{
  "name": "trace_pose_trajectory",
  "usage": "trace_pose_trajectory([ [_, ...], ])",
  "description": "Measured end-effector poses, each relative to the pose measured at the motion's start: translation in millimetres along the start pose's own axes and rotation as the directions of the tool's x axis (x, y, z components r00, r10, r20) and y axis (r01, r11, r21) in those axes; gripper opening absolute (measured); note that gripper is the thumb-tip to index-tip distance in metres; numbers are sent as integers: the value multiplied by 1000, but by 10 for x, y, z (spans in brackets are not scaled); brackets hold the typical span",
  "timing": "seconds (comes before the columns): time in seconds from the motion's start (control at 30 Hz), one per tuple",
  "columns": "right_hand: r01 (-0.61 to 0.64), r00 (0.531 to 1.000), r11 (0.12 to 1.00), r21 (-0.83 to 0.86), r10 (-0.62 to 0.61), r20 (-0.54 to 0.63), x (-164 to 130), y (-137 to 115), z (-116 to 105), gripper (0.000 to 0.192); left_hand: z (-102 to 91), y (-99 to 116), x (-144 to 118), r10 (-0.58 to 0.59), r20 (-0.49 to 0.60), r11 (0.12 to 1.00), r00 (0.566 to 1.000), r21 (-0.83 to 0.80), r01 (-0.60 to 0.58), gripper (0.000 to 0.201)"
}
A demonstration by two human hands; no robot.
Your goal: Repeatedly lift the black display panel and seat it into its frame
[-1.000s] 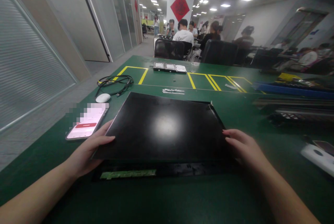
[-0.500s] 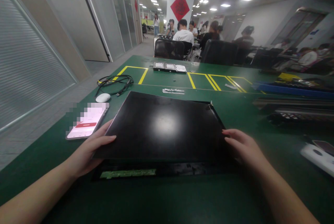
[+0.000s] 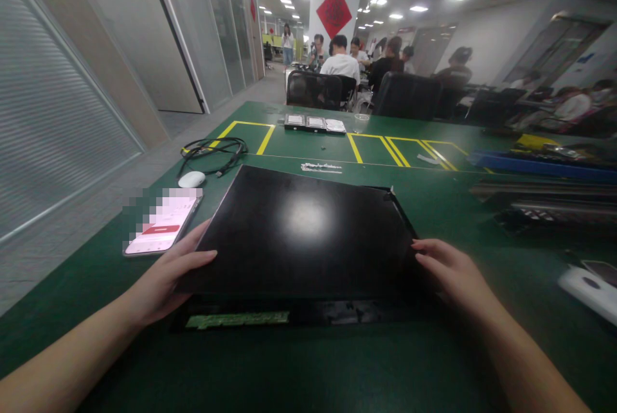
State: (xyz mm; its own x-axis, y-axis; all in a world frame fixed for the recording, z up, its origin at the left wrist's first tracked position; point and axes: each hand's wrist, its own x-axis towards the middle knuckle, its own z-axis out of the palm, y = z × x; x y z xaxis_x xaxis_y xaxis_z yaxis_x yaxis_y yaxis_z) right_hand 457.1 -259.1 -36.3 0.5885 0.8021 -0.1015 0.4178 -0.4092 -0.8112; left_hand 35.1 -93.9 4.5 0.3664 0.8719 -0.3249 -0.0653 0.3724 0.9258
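A flat black panel [image 3: 303,233], glossy like a bare screen, lies in front of me on the green table [image 3: 337,361]. My left hand [image 3: 166,281] grips its near left edge, thumb on top and fingers underneath. My right hand [image 3: 450,275] holds the near right edge the same way. The panel's far edge is tilted up a little off the table. Under its near edge shows a black frame with a narrow green circuit strip [image 3: 237,320].
A lit phone [image 3: 161,230] lies left of the panel, with a white mouse [image 3: 191,179] and a coiled black cable [image 3: 212,151] beyond. Several drives [image 3: 314,123] sit at the far edge, dark hardware [image 3: 544,204] and a white device [image 3: 588,288] at right. People sit behind.
The panel's far edge has risen slightly in both hands; the hands keep their grip at the near corners.
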Motion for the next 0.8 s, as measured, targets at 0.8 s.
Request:
trace_pose_trajectory([
  [0.8,76,995,989,-128,-84,-56,22,33,37,31,-13,-5,11,2,17,1000,1000,15,-2,74],
])
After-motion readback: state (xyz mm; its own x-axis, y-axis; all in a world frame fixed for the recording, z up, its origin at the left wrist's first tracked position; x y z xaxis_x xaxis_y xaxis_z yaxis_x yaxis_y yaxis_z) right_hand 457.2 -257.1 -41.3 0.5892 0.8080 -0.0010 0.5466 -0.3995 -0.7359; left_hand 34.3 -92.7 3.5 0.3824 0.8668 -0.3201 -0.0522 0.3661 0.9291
